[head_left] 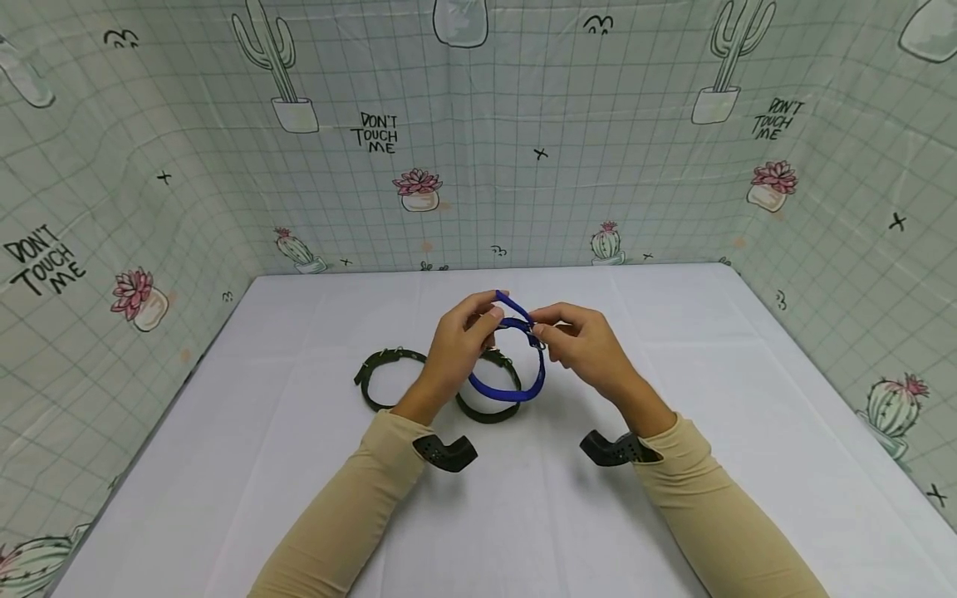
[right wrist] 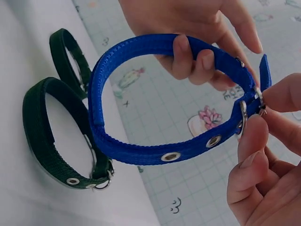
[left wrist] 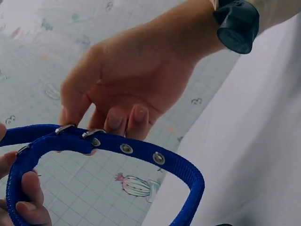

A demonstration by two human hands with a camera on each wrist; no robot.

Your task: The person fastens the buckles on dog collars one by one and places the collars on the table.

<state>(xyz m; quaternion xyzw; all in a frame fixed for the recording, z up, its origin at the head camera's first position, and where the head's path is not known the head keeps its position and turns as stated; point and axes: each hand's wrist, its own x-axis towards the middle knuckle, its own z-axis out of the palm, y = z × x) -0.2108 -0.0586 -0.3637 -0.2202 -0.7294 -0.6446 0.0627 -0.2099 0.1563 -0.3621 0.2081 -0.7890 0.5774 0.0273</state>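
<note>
Above the table, both hands hold a blue collar [head_left: 527, 394] with metal eyelets and a buckle [right wrist: 243, 113]. My left hand [head_left: 458, 339] grips the loop's left side; in the right wrist view its curled fingers [right wrist: 181, 54] show against the band. The right hand [head_left: 586, 345] pinches the band at the buckle between thumb and fingers. From there the strap's free end [head_left: 512, 304] sticks up toward the left hand. In the left wrist view the right hand [left wrist: 136, 70] is at the buckle, and left fingertips [left wrist: 33, 188] touch the band.
Two dark green collars lie on the white table [head_left: 299, 465]: one [head_left: 366, 374] left of the left hand, partly hidden by it, another [head_left: 486, 415] beneath the blue collar. Patterned cloth [head_left: 493, 108] walls the back and sides. Each wrist wears a black camera mount [head_left: 446, 453].
</note>
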